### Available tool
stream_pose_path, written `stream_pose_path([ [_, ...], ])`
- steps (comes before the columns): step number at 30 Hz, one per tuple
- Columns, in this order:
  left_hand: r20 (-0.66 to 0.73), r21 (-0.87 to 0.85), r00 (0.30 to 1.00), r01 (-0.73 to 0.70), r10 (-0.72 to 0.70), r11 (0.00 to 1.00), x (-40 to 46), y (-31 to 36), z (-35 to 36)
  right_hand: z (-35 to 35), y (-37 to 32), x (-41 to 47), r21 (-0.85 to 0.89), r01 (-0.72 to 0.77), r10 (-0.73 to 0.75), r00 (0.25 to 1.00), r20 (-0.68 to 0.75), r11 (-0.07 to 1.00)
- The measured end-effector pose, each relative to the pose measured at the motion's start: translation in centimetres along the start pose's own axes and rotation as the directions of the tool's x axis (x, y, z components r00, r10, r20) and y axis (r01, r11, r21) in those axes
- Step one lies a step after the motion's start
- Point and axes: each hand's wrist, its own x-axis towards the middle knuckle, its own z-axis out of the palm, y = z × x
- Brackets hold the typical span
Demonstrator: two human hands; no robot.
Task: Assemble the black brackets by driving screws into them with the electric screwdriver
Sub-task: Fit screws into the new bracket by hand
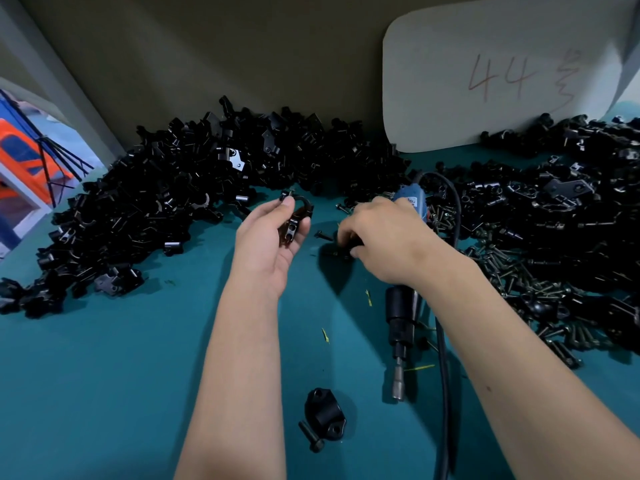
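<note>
I see the teal table (104, 375) filling most of the frame. A big heap of black brackets (166, 202) arcs across the upper left and centre, and a second heap mixed with loose screws (519, 278) covers the right side. A pale board (485, 81) marked 44 leans at the upper right.

The electric screwdriver (401, 317) lies on the table right of centre, bit toward the lower edge, its black cable (446, 375) running down the frame. My right hand (384, 233) reaches over its blue upper body, fingers curled down among screws on the table; I cannot tell whether that grip holds anything. My left hand (273, 240), centre frame, has its grip closed on a curved bracket (298, 216), lifted off the table.

At lower centre one bracket half (323, 414) lies beside a single screw (310, 436).
</note>
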Motion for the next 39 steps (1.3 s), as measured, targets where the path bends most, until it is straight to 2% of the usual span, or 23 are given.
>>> stream_pose_path([
  [8, -0.018, -0.031, 0.997, 0.071, -0.072, 0.997, 0.2, -0.1, 0.1, -0.2, 0.0, -0.2, 0.054, 0.043, -0.042, 0.999, -0.024, 0.998],
  [12, 0.045, -0.005, 0.995, 0.091, -0.091, 0.996, 0.1, -0.1, 0.0, -0.2, -0.1, 0.0, 0.068, 0.033, -0.033, 0.999, -0.011, 0.997],
  [15, 0.095, 0.049, 0.991, 0.089, -0.093, 0.995, 0.1, -0.2, -0.1, -0.3, 0.4, 0.1, 0.241, -0.004, 0.018, 0.998, -0.058, 0.971],
  [19, 0.145, 0.07, 0.984, 0.093, -0.102, 0.993, 0.2, -0.4, -0.2, -0.5, 1.1, -0.1, 0.608, 0.006, 0.172, 0.957, -0.235, 0.794],
  [22, 0.198, 0.098, 0.972, 0.109, -0.127, 0.989, 0.1, -0.5, -0.2, -0.6, 1.1, -0.1, 0.802, 0.066, 0.248, 0.933, -0.26, 0.594],
  [27, 0.315, 0.116, 0.934, 0.136, -0.166, 0.984, -0.2, -0.5, 0.0, -0.3, 1.3, 0.2, 0.856, 0.096, 0.271, 0.926, -0.264, 0.508],
  [33, 0.367, 0.099, 0.908, 0.175, -0.2, 0.98, -0.6, -0.5, 0.1, -0.3, 1.5, 0.3, 0.9, 0.043, 0.299, 0.935, -0.189, 0.435],
  [39, 0.385, 0.084, 0.9, 0.186, -0.204, 0.979, -0.7, -0.4, 0.2, -0.8, 1.3, 0.1, 0.981, 0.079, 0.309, 0.942, -0.131, 0.175],
])
